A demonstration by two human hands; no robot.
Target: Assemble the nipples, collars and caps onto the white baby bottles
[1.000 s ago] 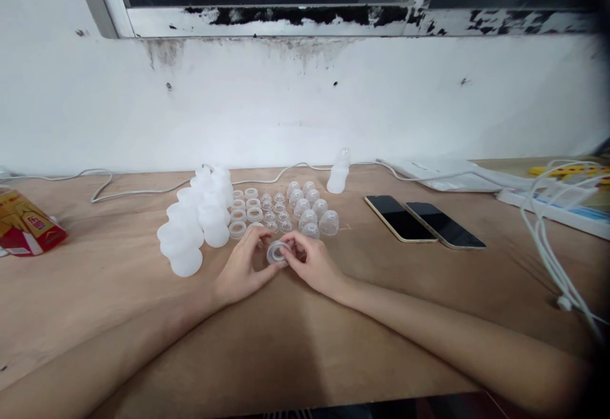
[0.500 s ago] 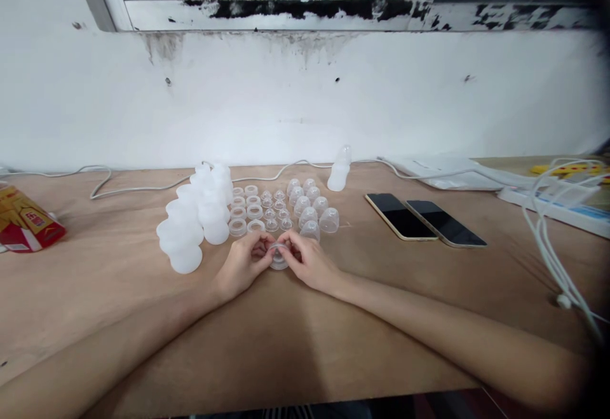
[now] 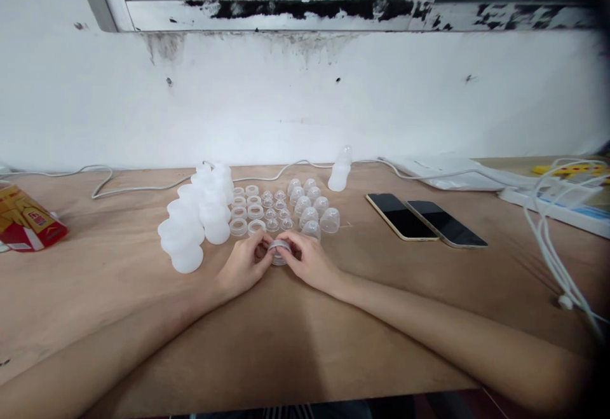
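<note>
My left hand point(image 3: 244, 261) and my right hand point(image 3: 309, 261) meet at the table, thumbs and fingers closed on a clear bottle collar ring point(image 3: 280, 260) between them. A teat seems to sit in it, but my fingers hide most of it. Just beyond my hands stand several loose collar rings point(image 3: 239, 227) in rows, then several clear teats point(image 3: 286, 223). Several clear domed caps point(image 3: 330, 220) stand to their right. On the left are several frosted white baby bottles point(image 3: 187, 259) in rows. One capped bottle point(image 3: 338, 176) stands apart near the wall.
Two phones point(image 3: 401, 217) lie side by side on the right of the wooden table point(image 3: 229, 355). White cables point(image 3: 548, 247) and a white power strip point(image 3: 562, 210) are at the far right. A red and yellow carton point(image 3: 28, 222) sits at the far left. A cable runs along the wall.
My fingers and thumbs have shifted slightly on the collar ring, which is tilted a little differently. The rows of parts stay in place.
</note>
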